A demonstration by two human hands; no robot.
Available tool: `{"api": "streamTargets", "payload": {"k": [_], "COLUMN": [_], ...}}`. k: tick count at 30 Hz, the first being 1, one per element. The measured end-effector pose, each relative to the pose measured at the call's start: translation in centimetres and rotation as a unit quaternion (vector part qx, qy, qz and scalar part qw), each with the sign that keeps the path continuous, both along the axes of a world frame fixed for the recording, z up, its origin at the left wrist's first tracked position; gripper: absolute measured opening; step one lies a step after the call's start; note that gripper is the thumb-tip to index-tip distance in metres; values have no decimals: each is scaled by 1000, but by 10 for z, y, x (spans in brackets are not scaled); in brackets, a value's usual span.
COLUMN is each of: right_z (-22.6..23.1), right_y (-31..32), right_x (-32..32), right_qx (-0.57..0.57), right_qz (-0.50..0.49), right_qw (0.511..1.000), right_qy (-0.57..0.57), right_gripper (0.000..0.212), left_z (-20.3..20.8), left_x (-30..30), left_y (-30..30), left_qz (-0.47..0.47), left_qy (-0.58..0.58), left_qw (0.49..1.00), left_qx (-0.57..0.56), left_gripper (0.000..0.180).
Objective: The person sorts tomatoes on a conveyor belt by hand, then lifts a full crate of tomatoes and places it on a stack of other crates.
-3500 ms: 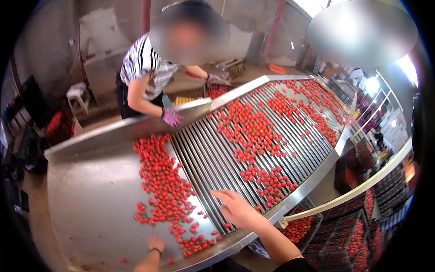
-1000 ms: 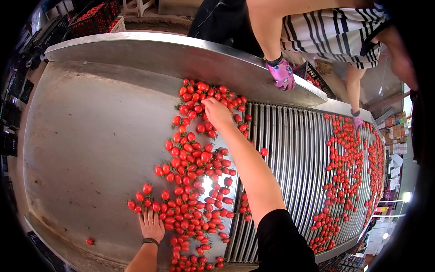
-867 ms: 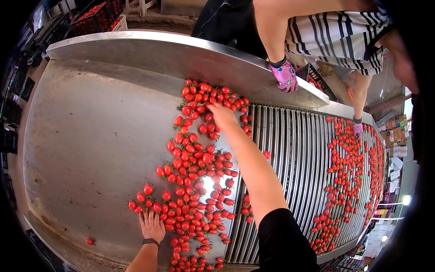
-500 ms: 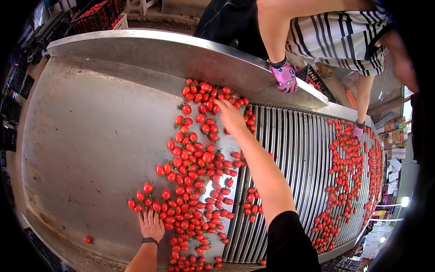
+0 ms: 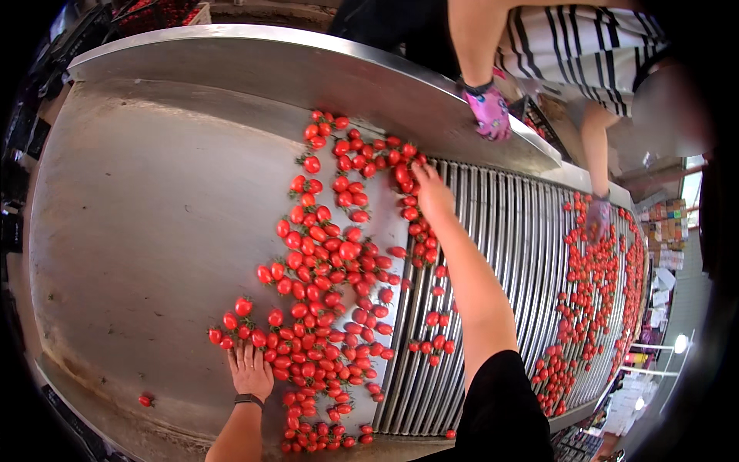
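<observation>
The right hand [image 5: 433, 192], loosely bent, touches tomatoes [image 5: 349, 251] at the near edge of the rollers [image 5: 500, 215]; I cannot tell if it grips any. The left hand [image 5: 252, 373] lies flat and holds nothing, tomatoes at its fingertips and rightward across the metal table [image 5: 154, 231]. Beyond, a metal wall [image 5: 269, 73] blocks the side; I see a co-worker's 2 gloved hands [image 5: 489, 114].

glossy red oval tomatoes [image 5: 349, 251] lie loosely strewn across the metal tray [image 5: 169, 231] and rollers [image 5: 525, 246].
</observation>
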State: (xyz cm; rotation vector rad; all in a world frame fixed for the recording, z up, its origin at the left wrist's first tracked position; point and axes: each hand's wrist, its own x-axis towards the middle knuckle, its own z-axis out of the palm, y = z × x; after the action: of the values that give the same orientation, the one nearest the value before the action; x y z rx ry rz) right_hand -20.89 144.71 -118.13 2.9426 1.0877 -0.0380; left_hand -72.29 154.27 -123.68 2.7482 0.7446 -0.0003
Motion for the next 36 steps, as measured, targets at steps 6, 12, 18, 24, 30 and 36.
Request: {"api": "streamTargets", "payload": {"k": [6,12,18,24,30,36], "right_z": [-17,11,12,1,22,23], "right_y": [-120,-175,-230,-281,-252,-234], "right_x": [-94,-180,-223,-249,-226,-145], "right_qx": [-11,163,179,283,255,243], "right_qz": [10,-174,-251,-360,-313,-254], "right_qw": [994,928,880,786,837,894], "right_qy": [106,286,361,415,369,279], "right_gripper": [40,29,29,23,25,25], "left_z": [-3,0,3,4,7,4], "left_x": [6,3,7,4,9,6], "left_y": [-5,-1,-4,-6,-5,-5], "left_qz": [-7,-6,-12,-14,-2,-19], "left_qy": [-14,-2,-12,12,56,46], "left_qw": [1000,999,999,998,997,997], "left_qx": [27,39,47,57,44,60], "left_gripper": [35,34,34,35,36,36]}}
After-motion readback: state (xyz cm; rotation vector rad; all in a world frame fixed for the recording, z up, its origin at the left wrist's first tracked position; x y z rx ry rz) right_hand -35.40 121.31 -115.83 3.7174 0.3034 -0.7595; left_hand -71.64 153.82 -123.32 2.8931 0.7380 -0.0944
